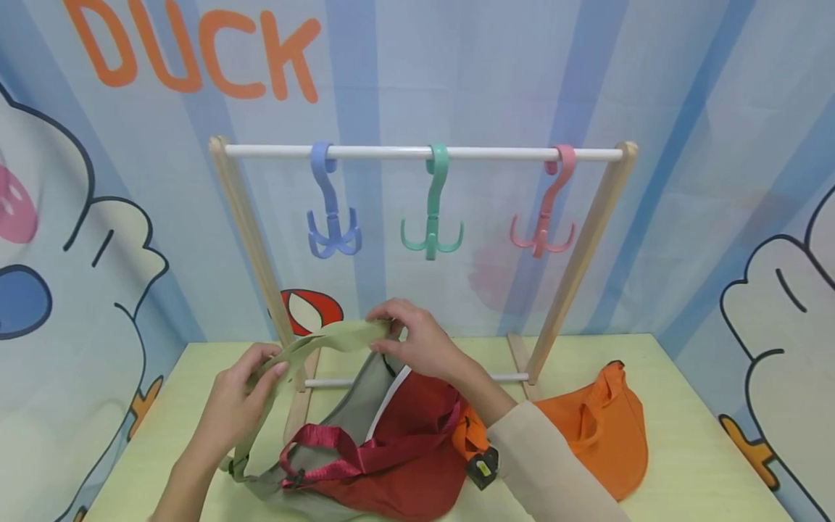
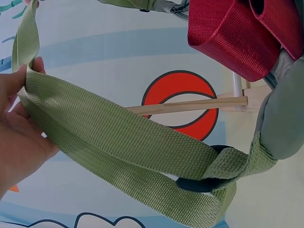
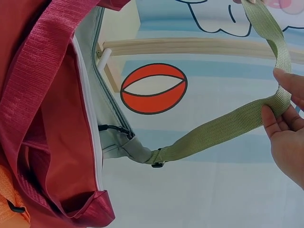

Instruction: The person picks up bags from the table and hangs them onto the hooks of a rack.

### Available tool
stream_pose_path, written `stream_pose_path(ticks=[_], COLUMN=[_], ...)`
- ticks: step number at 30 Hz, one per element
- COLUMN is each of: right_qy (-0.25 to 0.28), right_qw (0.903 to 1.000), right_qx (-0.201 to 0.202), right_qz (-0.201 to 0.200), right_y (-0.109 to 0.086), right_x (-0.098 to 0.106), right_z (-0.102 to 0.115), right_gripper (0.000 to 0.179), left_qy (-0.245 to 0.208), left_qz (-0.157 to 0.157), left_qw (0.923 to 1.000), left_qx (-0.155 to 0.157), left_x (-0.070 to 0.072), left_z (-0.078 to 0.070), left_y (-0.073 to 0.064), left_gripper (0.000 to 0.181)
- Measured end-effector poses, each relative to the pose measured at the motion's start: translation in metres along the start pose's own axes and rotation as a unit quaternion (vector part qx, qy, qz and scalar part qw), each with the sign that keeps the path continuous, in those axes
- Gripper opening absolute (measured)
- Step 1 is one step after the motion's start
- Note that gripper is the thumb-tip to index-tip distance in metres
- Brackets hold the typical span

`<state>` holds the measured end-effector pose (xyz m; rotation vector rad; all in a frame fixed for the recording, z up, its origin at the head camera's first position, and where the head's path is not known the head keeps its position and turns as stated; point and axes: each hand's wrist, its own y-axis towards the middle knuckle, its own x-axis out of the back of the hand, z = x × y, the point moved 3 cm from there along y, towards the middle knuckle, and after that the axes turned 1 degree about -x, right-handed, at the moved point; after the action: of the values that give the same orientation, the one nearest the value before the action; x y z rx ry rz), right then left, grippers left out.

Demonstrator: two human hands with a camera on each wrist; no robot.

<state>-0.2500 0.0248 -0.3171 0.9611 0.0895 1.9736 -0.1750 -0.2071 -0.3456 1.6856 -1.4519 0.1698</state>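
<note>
A green webbing strap [image 1: 342, 335] stretches between my two hands, raised above the bags. My left hand [image 1: 231, 399] pinches it on the left, thumb against fingers; in the left wrist view the strap [image 2: 118, 118] runs doubled to a dark slider buckle [image 2: 202, 184]. My right hand [image 1: 420, 341] pinches the strap's other side. The strap belongs to a grey-green bag [image 1: 362, 406], which lies partly hidden under a red bag [image 1: 417, 464] with a crimson strap [image 1: 385, 455]. In the right wrist view a zipper [image 3: 109, 90] edges the grey-green bag.
Behind the bags stands a wooden rack with a white rail [image 1: 385, 152]. Blue [image 1: 333, 210], green [image 1: 433, 210] and pink [image 1: 544, 210] hooks hang from it. To the right lies an orange bag [image 1: 620, 435]; a black buckle [image 1: 483, 467] sits near my right sleeve.
</note>
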Motion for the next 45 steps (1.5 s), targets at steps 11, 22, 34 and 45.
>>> stream_pose_path(ticks=[11,22,34,45], right_qy=[0.009,0.001,-0.005,-0.01], right_qw=[0.9999,0.9999,0.9998,0.9997], right_qx=[-0.006,-0.005,0.004,0.016], right_qz=[-0.006,-0.011,-0.016,-0.014], right_y=[0.003,0.008,0.011,0.013], right_x=[0.002,0.005,0.007,0.011], right_z=[0.003,0.006,0.01,0.013], right_gripper=[0.031,0.031,0.031,0.031], left_qy=[-0.005,-0.025,-0.017,-0.01], left_qz=[0.001,0.002,0.017,0.015], left_qw=[0.9999,0.9994,0.9997,0.9997], left_qx=[-0.011,-0.026,0.001,0.014], left_x=[0.002,0.007,0.01,0.012], left_z=[-0.003,-0.007,-0.009,-0.011], left_y=[0.003,0.008,0.011,0.015], left_gripper=[0.011,0.012,0.012,0.016])
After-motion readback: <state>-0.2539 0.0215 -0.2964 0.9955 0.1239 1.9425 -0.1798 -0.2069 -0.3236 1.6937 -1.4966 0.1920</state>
